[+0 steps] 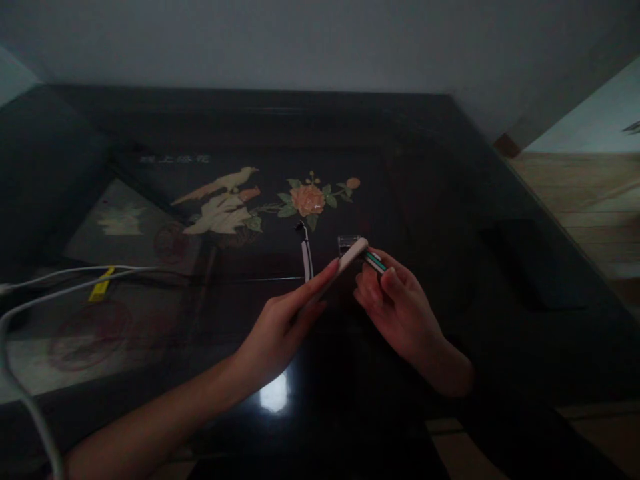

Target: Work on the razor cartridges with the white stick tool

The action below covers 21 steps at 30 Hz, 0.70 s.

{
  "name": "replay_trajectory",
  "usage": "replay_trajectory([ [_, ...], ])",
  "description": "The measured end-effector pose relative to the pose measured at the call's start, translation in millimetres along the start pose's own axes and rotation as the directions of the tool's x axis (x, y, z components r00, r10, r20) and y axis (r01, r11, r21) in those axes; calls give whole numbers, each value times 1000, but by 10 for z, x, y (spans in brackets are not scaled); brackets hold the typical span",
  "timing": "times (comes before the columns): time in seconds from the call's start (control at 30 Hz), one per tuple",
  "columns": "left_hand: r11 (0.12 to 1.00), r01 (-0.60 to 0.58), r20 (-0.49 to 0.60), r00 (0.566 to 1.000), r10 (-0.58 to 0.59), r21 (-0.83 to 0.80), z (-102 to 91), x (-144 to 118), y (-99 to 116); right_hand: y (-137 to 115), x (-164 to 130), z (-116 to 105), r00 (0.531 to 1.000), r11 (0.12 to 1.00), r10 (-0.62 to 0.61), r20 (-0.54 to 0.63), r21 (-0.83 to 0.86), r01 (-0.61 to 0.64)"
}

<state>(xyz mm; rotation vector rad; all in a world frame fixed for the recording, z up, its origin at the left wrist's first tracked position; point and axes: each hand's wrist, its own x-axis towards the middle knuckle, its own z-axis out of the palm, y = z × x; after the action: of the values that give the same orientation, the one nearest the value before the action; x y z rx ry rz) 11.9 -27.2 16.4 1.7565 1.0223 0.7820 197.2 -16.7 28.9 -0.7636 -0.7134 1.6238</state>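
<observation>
Near edge: my two forearms come up over the front of the dark glossy table [450, 200], where a bright patch of light glints on bare surface between them.

Left hand [280, 327]: my fingers are closed along a pale flat stick [345, 263], forefinger laid on top, its far tip raised above the table.

Right hand [395, 307]: my thumb and fingers are pinched on a small green-and-white piece [375, 261] that meets the stick's far end. Whether the two parts are joined I cannot tell.

Just beyond the stick's tip: a small clear box [349, 241] on the table. Beside it to the left, a short white strap [307, 259] with a dark end.

Left side: white cables [60, 283] curve in from the edge, with a yellow tag [101, 285] near them. They are well apart from my hands.

Right side: bare dark surface runs to the table's edge, then wooden floor [585, 193].

Further back: an inlaid bird [220, 197] and flower [307, 199], then the wall.

Hard to make out: dim light blurs the faint characters above the bird.
</observation>
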Motion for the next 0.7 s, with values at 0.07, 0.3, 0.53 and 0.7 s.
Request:
replay_trajectory([
  [0.07,1000,-4,-8,1000,4,13,-4,4,-2,6,-2,-8,1000,1000,0,10,-3,0],
  [0.3,999,-33,9,999,33,6,15,-19,-14,11,8,-13,1000,1000,-1,11,-20,1],
  [0.53,997,-53,83,995,57,-55,58,-55,38,5,3,-21,999,1000,14,-31,-22,-15],
  [0.7,997,-44,123,991,52,-66,59,-62,48,-17,2,-12,999,1000,18,-32,-4,-18],
])
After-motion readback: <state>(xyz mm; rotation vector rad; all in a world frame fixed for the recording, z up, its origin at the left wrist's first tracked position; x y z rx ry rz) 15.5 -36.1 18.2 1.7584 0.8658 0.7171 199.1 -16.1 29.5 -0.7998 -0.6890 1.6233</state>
